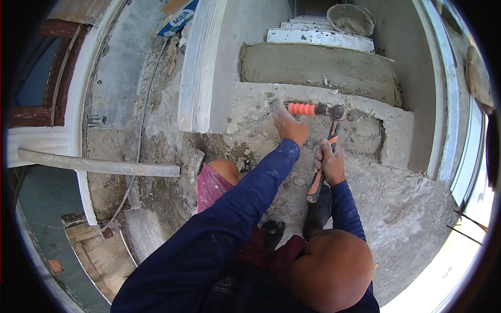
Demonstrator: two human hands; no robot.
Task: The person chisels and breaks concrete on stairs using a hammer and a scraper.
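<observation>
My left hand is closed on the left part of a chisel with a ribbed orange grip, which lies nearly level across the lowest step's broken concrete edge. My right hand is wrapped round the black and orange handle of a hammer. The hammer's head is at the chisel's right end, touching it or very close. Right of the hammer, the step has a rough, chipped recess. My left fingertips and the chisel's tip are partly hidden.
Higher steps rise ahead between two walls, with a bucket on the right. At the left are a cable, a long strip and an AQUA box. Rubble covers the floor. Thin rods stick out at the right.
</observation>
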